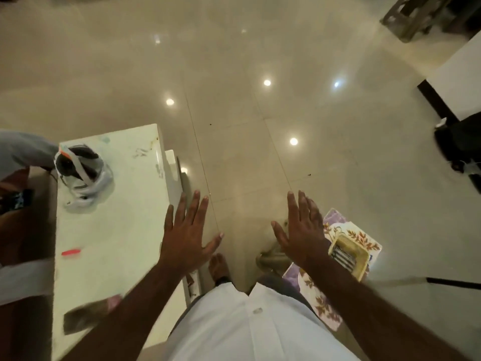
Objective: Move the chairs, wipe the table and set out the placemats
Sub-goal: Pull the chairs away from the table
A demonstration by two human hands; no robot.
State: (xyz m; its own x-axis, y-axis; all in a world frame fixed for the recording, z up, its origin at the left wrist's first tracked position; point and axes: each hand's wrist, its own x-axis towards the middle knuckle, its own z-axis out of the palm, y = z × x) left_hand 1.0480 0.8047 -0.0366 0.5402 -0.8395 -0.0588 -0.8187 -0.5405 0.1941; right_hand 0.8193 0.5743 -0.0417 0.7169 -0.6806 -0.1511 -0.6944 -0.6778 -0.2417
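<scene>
The person stands on the glossy cream tiled floor with both arms stretched forward and down, palms facing the floor. The left hand is spread flat with its fingers apart, holding nothing, and it hangs over the right edge of the white rectangular tabletop. The right hand is just as open and empty, fingers splayed, out over the floor and well apart from the table. Below it, beside the person's right leg, lies a stack of floral placemats, cream with rust-coloured leaves and a lilac border, and a pale woven basket holding dark striped items rests on top of them; what carries the stack I cannot tell. On the tabletop, toward its far left corner, sits a grey and white headset with a dark strap. A small red object lies close to the left edge, and a dark blurred flat piece sits near the closest edge, partly hidden by the left forearm. Beyond the table's left edge another person's grey sleeve shows. The wearer's white shirt fills the bottom of the view, with a bare foot on the tiles under it. At the far top right corner of the room stands a grey chair frame, blurred.
</scene>
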